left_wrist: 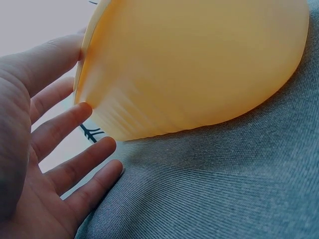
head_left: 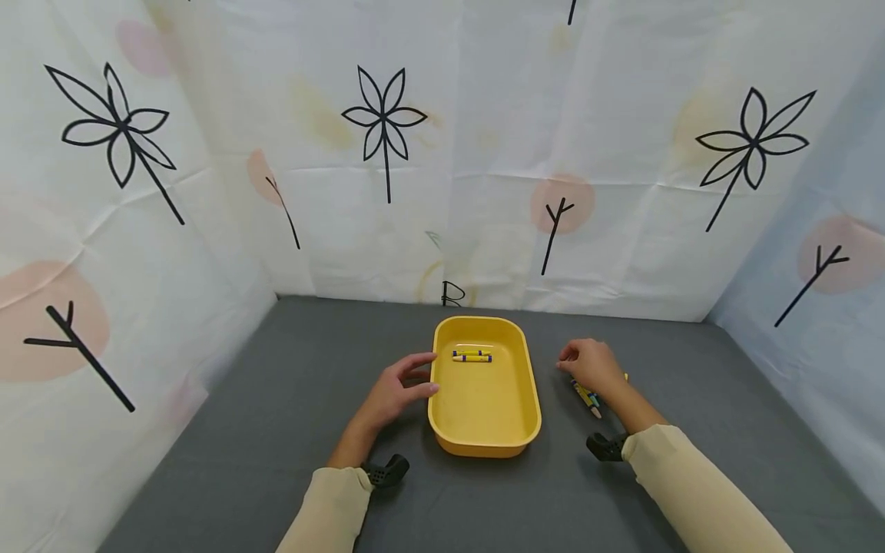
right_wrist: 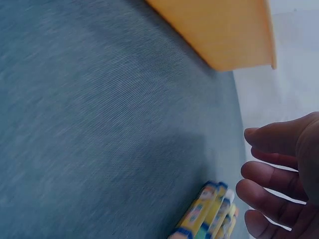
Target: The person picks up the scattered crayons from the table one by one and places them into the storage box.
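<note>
A yellow plastic tray [head_left: 484, 415] stands on the table, with two yellow crayons [head_left: 472, 359] with blue bands lying side by side near its far end. My left hand [head_left: 394, 393] rests against the tray's left side. In the left wrist view, its thumb [left_wrist: 55, 57] is at the rim and the other fingers spread along the outer wall. To the right of the tray, my right hand [head_left: 593, 363] hovers over several crayons [head_left: 585, 396] on the table, partly hidden beneath it. Its loosely bent fingers [right_wrist: 269, 204] hold nothing in the right wrist view.
A grey cloth [head_left: 332, 361] covers the table. White fabric with flower and twig drawings [head_left: 484, 153] hangs behind it and at both sides. Each wrist carries a black strap [head_left: 389, 470].
</note>
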A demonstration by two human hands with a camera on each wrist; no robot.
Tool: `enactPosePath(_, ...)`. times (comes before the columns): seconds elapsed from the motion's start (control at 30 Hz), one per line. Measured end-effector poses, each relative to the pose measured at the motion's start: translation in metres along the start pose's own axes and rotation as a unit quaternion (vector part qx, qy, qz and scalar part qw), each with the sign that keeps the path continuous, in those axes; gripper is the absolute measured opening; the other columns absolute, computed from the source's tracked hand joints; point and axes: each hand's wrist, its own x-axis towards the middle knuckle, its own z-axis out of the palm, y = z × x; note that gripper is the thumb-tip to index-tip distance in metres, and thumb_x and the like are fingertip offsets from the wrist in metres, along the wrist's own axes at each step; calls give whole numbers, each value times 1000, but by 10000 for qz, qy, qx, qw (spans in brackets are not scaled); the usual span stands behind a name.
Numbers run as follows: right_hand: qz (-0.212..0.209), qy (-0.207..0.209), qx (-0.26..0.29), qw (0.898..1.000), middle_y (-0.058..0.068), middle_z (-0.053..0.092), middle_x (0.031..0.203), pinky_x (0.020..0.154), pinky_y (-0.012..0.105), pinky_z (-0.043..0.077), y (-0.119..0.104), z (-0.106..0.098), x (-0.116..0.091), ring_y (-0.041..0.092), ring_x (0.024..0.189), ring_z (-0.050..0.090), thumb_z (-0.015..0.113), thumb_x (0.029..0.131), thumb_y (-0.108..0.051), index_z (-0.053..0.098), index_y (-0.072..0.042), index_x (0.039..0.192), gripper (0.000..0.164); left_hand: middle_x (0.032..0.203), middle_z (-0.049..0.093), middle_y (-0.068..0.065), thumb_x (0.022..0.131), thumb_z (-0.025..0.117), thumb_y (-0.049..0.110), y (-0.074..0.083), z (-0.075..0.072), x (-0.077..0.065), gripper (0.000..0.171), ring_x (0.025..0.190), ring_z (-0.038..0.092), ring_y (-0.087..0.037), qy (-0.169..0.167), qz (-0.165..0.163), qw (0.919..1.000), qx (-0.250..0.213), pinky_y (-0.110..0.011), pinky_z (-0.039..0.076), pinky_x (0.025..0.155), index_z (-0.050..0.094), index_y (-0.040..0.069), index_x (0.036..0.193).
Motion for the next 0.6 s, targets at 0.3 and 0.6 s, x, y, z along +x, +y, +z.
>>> enactPosePath(0.3, 145, -83, -232, 9996, 5, 63, 79, 61, 39, 49, 12, 1, -18, 20, 66, 56, 73, 86, -14, 70, -3, 86, 12, 143, 47, -19, 90, 70, 10, 12, 1, -4, 55, 122, 52, -39, -9, 27, 10000, -86, -48, 46, 97, 49, -2, 139)
enactPosePath(0.6, 301, -118, -473, 9984, 4, 63, 77, 57, 38, 46, 21, 0, -28, 18, 64, 55, 75, 83, -17, 69, -6, 81, 13, 141, 50, -11, 89, 72, 14, -23, 4, 8, 56, 121, 54, -33, 148, 53, 9998, -126, -48, 46, 97, 52, 6, 140)
